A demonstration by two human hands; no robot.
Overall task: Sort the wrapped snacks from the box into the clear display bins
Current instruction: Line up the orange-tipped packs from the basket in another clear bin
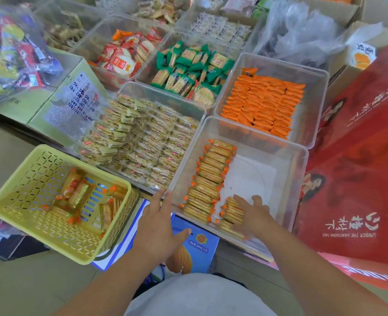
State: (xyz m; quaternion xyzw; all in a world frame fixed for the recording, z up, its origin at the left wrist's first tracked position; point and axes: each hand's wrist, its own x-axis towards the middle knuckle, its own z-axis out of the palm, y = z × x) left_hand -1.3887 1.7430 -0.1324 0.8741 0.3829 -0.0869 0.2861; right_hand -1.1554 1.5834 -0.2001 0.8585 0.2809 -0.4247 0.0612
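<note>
A: Left hand [158,222], status?
B: Palm down, fingers [164,197] straight and apart, tips at the near-left corner of the clear bin [279,160]. Touching the rim or just over it, cannot tell. Holds nothing.
A: Right hand [253,215]?
B: Inside that bin, at the near edge. Its fingers [258,200] are a little apart, laid flat on a short stack [231,210] of orange-ended snacks. Not curled round it, as far as shows.
A: Other snacks?
B: A long row of wrapped snacks [210,179] runs along the bin's left wall, near to far. The short stack sits just right of its near end. Loose snacks [76,192] lie in the yellow basket [3,205], left of the bin, tilted, resting partly on a blue carton [199,245].
A: Neighbours?
B: Bin of orange packs [263,106] behind, bin of pale yellow packs [147,147] behind-left, red box [359,167] at right.
</note>
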